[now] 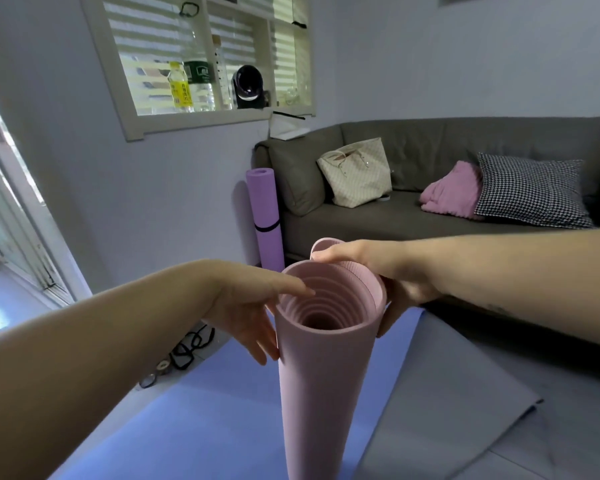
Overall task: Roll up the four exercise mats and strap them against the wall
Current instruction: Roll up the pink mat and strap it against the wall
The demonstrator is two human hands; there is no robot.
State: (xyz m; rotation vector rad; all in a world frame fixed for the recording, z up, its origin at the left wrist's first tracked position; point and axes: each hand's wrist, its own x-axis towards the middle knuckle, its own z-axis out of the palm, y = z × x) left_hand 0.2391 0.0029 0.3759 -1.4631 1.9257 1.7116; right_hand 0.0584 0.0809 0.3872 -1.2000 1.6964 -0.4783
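A pink mat [326, 382] stands rolled up on end in front of me, its spiral top facing the camera. My left hand [253, 306] rests against its left side near the top, fingers spread. My right hand [371, 271] grips the far rim and right side. A purple rolled mat [265, 216] with a dark strap around it leans upright against the wall beside the sofa. A blue mat [201, 420] and a grey mat [444, 386] lie flat on the floor.
A grey sofa [430, 216] with a tote bag [357, 174], pink cloth and checked cushion runs along the right. Black straps [191, 348] lie on the floor by the left wall. A window sill holds bottles; a glass door is at far left.
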